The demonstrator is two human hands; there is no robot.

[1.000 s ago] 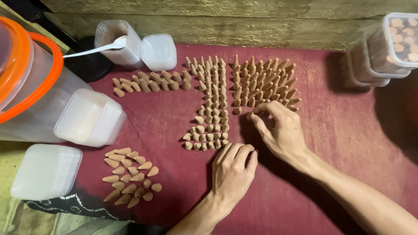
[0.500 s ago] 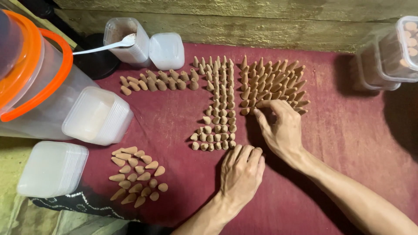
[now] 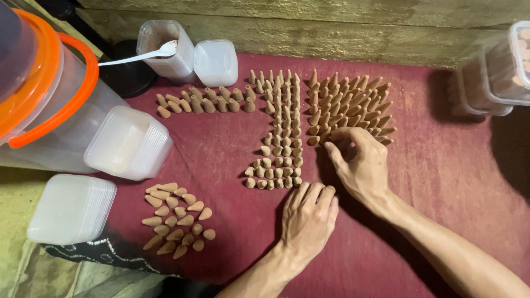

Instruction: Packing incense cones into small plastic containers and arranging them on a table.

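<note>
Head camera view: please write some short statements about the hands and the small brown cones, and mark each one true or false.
1. The right hand touches the upright cones at their near edge. True.
2. The left hand holds a spoon. False: it lies flat on the red cloth, holding nothing.
3. The spoon rests in a clear container. True.
4. The cones lying on their sides are right of both hands. False: they are on the left.

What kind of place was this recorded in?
Probably a small home workshop for hand-made incense: rows of cones stand on a red cloth, with stacked tubs beside a rough wooden wall.
</note>
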